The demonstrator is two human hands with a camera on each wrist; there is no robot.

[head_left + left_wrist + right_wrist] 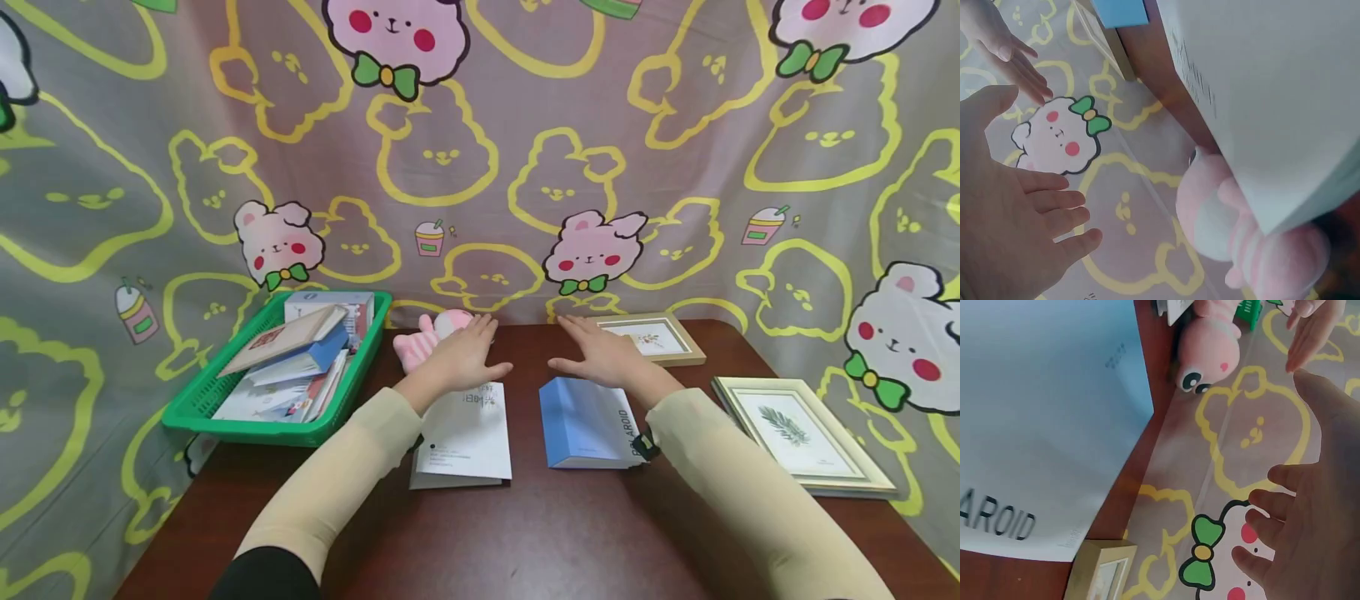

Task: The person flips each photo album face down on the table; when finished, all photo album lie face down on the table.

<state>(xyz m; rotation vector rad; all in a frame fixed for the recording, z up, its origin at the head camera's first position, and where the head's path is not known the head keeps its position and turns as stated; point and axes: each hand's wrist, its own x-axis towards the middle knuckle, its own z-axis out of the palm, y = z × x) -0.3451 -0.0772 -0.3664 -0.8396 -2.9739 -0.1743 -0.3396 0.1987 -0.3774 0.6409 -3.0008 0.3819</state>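
Note:
My left hand [456, 357] is raised with its fingers straight and the thumb spread, holding nothing. It overlaps a pink-and-white striped plush toy [415, 347] and the far end of a white book [468, 442] with dark print on its cover. My right hand [604, 358] mirrors it, fingers extended and palm facing inward. Nearest to that hand is a white album with a blue side [588, 423], its cover lettered "POLAROID". In the right wrist view the plush toy [1210, 353] shows large dark eyes, apart from the fingers.
A green basket [258, 429] of books and cards stands on the left of the dark brown table [517, 537]. On the right are a wooden picture frame [686, 350] and a cream frame with a leaf print [787, 429]. A patterned curtain [517, 92] hangs behind.

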